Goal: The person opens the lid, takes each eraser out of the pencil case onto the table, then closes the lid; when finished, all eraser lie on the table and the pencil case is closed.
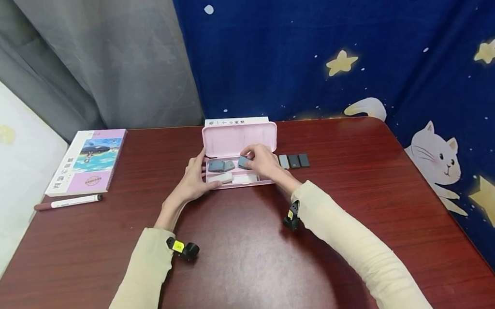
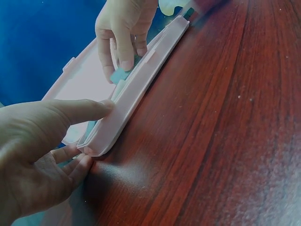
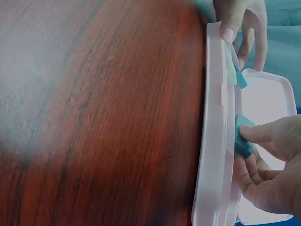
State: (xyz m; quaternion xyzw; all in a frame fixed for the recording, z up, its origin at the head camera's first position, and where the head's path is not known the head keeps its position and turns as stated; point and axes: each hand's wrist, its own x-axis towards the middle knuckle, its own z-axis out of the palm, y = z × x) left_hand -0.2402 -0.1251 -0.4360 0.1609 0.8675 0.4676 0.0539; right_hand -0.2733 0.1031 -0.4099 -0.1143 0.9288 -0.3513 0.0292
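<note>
A pink pencil case (image 1: 239, 139) lies on the table with its lid raised at the back. My left hand (image 1: 192, 179) grips its left end, the thumb on the front rim and the fingers round the outer side. Over the right half of the case, my right hand (image 1: 263, 163) pinches a blue-grey eraser (image 3: 243, 136) between thumb and fingers. Two more blue-grey erasers (image 1: 216, 166) lie in the back left part. White blocks (image 1: 244, 179) lie along the front compartment, the left one partly under my left thumb.
Right of the case, a light grey block (image 1: 284, 162) and two dark blocks (image 1: 293, 161) stand in a row. A white box edge with print (image 1: 236, 121) shows behind the lid. At the far left are a book (image 1: 95, 159) and a marker (image 1: 70, 202). Curtains hang behind the table.
</note>
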